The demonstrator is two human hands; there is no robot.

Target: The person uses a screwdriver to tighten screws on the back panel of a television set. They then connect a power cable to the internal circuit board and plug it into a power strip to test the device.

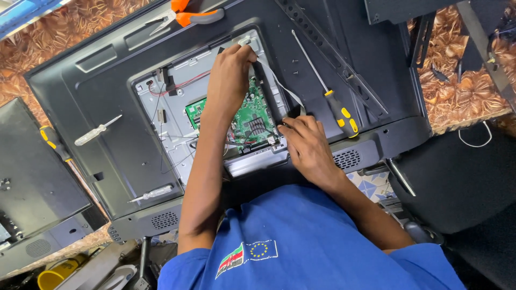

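My left hand [230, 75] is up in the middle of the frame, fingers curled and pinching the top end of a black bar [267, 92] that runs down across the opening in the TV's back cover [107, 96]. My right hand [305, 142] is just below it, right of centre, fingers bent down onto the lower end of that same bar, right at the edge of the green circuit board [250, 115]. The bar looks stiff and light, so I'd take it by both ends like this and keep my fingers off the board (those little parts and the white flat ribbon cable [285, 88] beside it look easy to snag or crease). The board itself I'd only ever touch by its edges. Further out, a yellow-and-black screwdriver [328, 91] lies on the cover to the right, two clear-handled screwdrivers [97, 130] sit on the left side, and orange-handled pliers [185, 15] rest at the top edge.
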